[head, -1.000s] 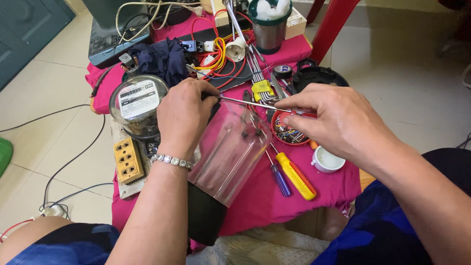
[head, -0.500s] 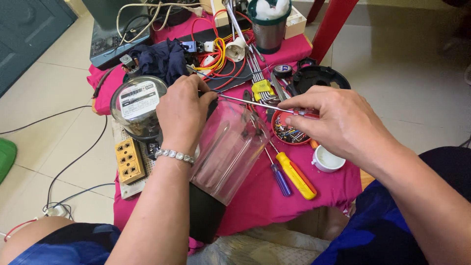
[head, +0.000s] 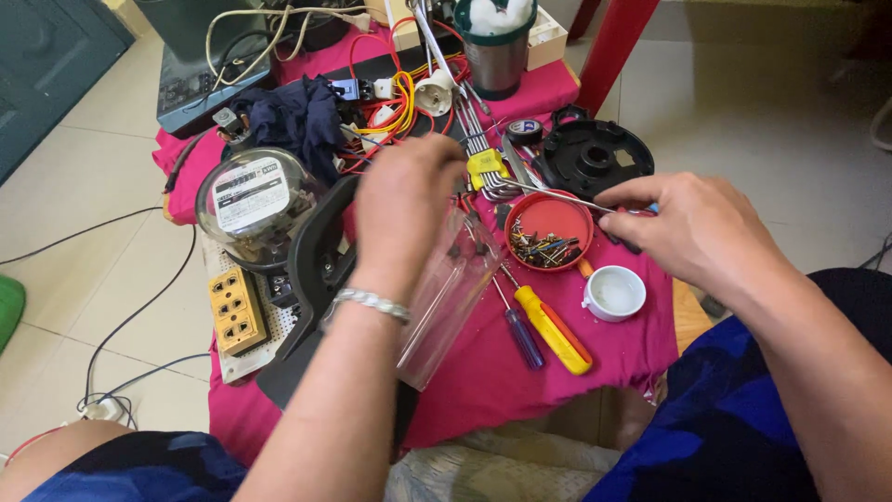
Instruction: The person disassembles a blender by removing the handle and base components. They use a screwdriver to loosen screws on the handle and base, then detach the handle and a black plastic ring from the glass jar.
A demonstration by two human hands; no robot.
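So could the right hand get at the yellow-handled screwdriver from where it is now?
Probably yes. The yellow-handled screwdriver lies uncovered on the pink cloth, just below and left of the right hand, with nothing across the path. But that hand already pinches a thin metal tool, so it would likely need to put it down first.

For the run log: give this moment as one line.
left hand: grips clear jar | right hand: holds thin metal tool over red dish of screws | yellow screwdriver: lying on pink cloth
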